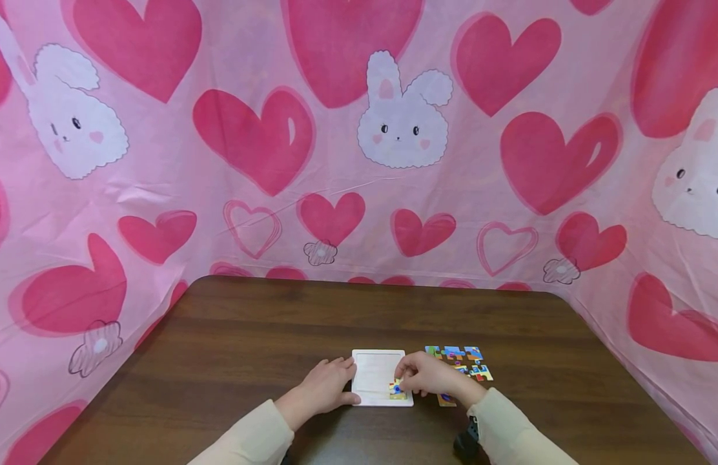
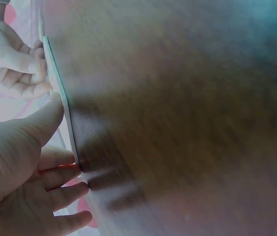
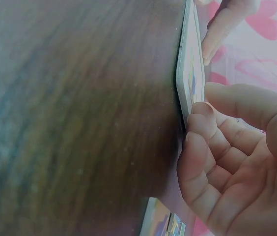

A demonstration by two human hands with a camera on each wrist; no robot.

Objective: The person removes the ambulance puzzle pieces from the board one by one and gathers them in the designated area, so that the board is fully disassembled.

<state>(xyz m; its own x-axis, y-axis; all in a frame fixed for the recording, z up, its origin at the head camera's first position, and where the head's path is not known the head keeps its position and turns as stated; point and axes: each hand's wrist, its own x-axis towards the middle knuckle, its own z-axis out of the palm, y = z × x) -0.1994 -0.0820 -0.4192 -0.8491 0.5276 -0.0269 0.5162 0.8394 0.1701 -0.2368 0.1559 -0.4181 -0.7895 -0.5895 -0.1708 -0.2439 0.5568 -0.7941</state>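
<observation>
A white puzzle tray (image 1: 373, 374) lies on the table between the two hands. In its lower right corner sits a colourful jigsaw piece (image 1: 397, 390), yellow with blue and red. My left hand (image 1: 324, 387) rests along the tray's left edge with fingers spread, thumb at the lower corner; the left wrist view shows the fingertips (image 2: 82, 184) at the table by the rim. My right hand (image 1: 425, 374) reaches over the tray's right edge, thumb and curled forefinger pinching at the piece. In the right wrist view these fingertips (image 3: 201, 110) hide most of it.
Several loose jigsaw pieces (image 1: 453, 353) lie on the brown wooden table (image 1: 266, 336) right of the tray, some partly behind the right hand and forearm. A pink cloth (image 1: 341, 174) with hearts and rabbits hangs around the table.
</observation>
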